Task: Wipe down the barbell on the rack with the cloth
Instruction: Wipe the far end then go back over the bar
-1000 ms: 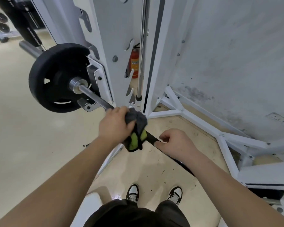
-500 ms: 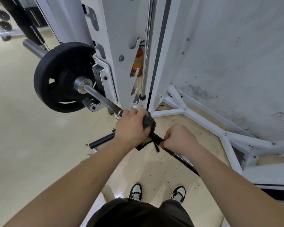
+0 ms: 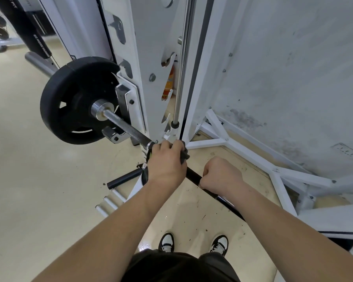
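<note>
One bar (image 3: 128, 130) across white rack (image 3: 151, 58), running from one black plate (image 3: 73, 98) toward viewer; left hand (image 3: 166, 164) fisted round bar, one dark cloth (image 3: 184, 156) clamped under fingers, mostly hidden; right hand (image 3: 220, 176) fisted on bare bar just beside left; two shoes (image 3: 167, 242) on floor (image 3: 29, 180) below.
</note>
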Available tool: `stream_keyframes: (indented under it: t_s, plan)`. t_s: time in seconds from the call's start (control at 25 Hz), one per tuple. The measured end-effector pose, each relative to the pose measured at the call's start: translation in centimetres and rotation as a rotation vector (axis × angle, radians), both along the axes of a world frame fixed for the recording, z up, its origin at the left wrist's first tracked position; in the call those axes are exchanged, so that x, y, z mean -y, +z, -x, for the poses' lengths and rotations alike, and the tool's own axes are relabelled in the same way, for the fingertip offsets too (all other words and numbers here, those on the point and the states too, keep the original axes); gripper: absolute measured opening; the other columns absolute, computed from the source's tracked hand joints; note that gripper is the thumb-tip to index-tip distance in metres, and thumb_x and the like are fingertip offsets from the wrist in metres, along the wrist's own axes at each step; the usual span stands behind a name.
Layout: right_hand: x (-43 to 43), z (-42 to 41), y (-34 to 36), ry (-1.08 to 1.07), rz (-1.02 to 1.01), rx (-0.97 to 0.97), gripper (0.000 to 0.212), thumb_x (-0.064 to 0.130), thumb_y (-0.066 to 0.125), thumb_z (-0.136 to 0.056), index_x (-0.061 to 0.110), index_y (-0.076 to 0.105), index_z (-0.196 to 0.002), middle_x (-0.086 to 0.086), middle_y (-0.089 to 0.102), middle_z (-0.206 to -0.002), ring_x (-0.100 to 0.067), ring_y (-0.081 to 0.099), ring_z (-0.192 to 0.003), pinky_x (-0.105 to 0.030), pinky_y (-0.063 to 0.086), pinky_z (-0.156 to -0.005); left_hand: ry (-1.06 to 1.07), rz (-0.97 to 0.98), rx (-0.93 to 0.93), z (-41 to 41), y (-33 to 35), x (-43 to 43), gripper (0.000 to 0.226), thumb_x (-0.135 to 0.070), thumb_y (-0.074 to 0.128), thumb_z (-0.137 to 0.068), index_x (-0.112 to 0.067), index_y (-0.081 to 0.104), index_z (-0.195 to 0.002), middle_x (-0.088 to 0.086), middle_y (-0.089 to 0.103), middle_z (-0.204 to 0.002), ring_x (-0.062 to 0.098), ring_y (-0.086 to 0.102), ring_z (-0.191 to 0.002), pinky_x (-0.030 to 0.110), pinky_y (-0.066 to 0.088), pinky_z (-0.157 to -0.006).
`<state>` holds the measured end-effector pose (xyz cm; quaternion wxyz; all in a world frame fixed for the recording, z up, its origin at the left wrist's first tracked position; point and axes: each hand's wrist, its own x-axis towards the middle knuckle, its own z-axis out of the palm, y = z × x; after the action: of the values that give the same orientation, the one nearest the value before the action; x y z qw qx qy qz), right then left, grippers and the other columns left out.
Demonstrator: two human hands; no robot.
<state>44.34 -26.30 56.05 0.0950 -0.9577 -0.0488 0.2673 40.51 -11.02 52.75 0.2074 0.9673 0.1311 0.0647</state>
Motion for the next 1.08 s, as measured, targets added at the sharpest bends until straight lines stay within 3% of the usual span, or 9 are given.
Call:
stream_keyframes:
  t_s: [0.08, 0.16, 0.32, 0.44, 0.56, 0.72, 0.88, 0.96, 1.08]
  plan:
    - [0.0, 0.0, 0.1, 0.008, 0.010, -0.014, 0.015, 0.021, 0.068, -0.063, 0.017, 0.073, -0.076, -0.001, 0.073, -0.076, -0.023, 0.071, -0.074, -0.032, 0.057, -0.067, -0.068, 0.094, 0.034, 0.4, 0.1, -1.7, 0.032, -0.031, 0.071, -0.086, -0.028, 0.059, -0.116, 0.000, 0.062, -0.110, 0.029, 0.054, -0.104, 0.038, 0.052, -0.075]
    - [0.1, 0.0, 0.1, 0.014, 0.001, -0.024, 0.012, 0.022, 0.070, -0.065, 0.016, 0.074, -0.075, -0.001, 0.074, -0.074, -0.022, 0.071, -0.072, -0.032, 0.058, -0.067, -0.117, 0.064, 0.076, 0.2, 0.1, -3.8, 0.037, -0.035, 0.072, -0.086, -0.030, 0.056, -0.119, -0.001, 0.058, -0.113, 0.027, 0.053, -0.108, 0.040, 0.055, -0.077]
    - [0.4, 0.2, -0.1, -0.012, -0.025, -0.004, 0.011, 0.019, 0.068, -0.063, 0.010, 0.069, -0.068, -0.002, 0.070, -0.065, -0.022, 0.068, -0.062, -0.029, 0.055, -0.060, 0.236, 0.129, 0.067, -0.4, -0.2, -2.2, 0.038, -0.038, 0.069, -0.091, -0.027, 0.057, -0.125, 0.006, 0.056, -0.122, 0.035, 0.048, -0.114, 0.044, 0.054, -0.084]
    - [0.6, 0.1, -0.2, -0.015, -0.054, -0.008, 0.020, 0.022, 0.070, -0.062, 0.007, 0.073, -0.075, -0.009, 0.073, -0.071, -0.029, 0.071, -0.068, -0.031, 0.053, -0.058, -0.024, 0.087, 0.149, 2.2, -1.4, 2.0, 0.027, -0.029, 0.068, -0.090, -0.022, 0.064, -0.116, 0.006, 0.061, -0.113, 0.037, 0.051, -0.102, 0.046, 0.052, -0.081]
    - [0.9, 0.2, 0.2, -0.003, -0.081, -0.031, 0.017, 0.027, 0.074, -0.066, 0.013, 0.076, -0.076, -0.008, 0.075, -0.077, -0.027, 0.072, -0.077, -0.031, 0.057, -0.064, -0.240, 0.127, 0.140, 1.6, -1.1, -1.0, 0.029, -0.028, 0.071, -0.089, -0.026, 0.065, -0.117, 0.003, 0.063, -0.110, 0.032, 0.053, -0.102, 0.044, 0.053, -0.082]
    - [1.3, 1.3, 0.4, -0.025, -0.120, 0.015, 0.007, 0.028, 0.074, -0.074, 0.022, 0.076, -0.076, 0.002, 0.073, -0.074, -0.018, 0.069, -0.072, -0.031, 0.058, -0.065, 0.102, 0.139, 0.106, -0.6, -0.3, -1.0, 0.028, -0.025, 0.069, -0.092, -0.023, 0.065, -0.120, 0.006, 0.067, -0.108, 0.034, 0.055, -0.105, 0.043, 0.050, -0.085]
    - [2.6, 3.3, -0.5, 0.002, -0.201, 0.135, 0.016, 0.038, 0.067, -0.087, 0.026, 0.076, -0.081, 0.007, 0.064, -0.085, -0.018, 0.061, -0.080, -0.032, 0.049, -0.064, -0.280, 0.224, 0.171, 4.0, -1.4, 1.9, 0.032, -0.024, 0.073, -0.089, -0.022, 0.066, -0.120, 0.003, 0.066, -0.106, 0.028, 0.059, -0.093, 0.041, 0.051, -0.079]
    - [3.7, 4.0, -0.7, -0.051, -0.300, 0.143, 0.016, 0.034, 0.065, -0.090, 0.026, 0.077, -0.082, 0.008, 0.066, -0.088, -0.015, 0.061, -0.082, -0.036, 0.054, -0.070, -0.359, 0.211, 0.162, 2.7, -1.1, -0.1, 0.031, -0.026, 0.073, -0.090, -0.022, 0.065, -0.120, 0.001, 0.062, -0.105, 0.025, 0.058, -0.096, 0.041, 0.054, -0.077]
    - [5.2, 4.4, -0.1, -0.219, -0.437, 0.212, 0.018, 0.020, 0.058, -0.094, 0.022, 0.074, -0.085, 0.010, 0.070, -0.090, -0.010, 0.065, -0.079, -0.040, 0.059, -0.076, -0.047, 0.187, 0.104, 0.3, -0.1, 0.4, 0.028, -0.024, 0.071, -0.092, -0.022, 0.065, -0.119, 0.006, 0.065, -0.106, 0.031, 0.057, -0.101, 0.041, 0.051, -0.081]
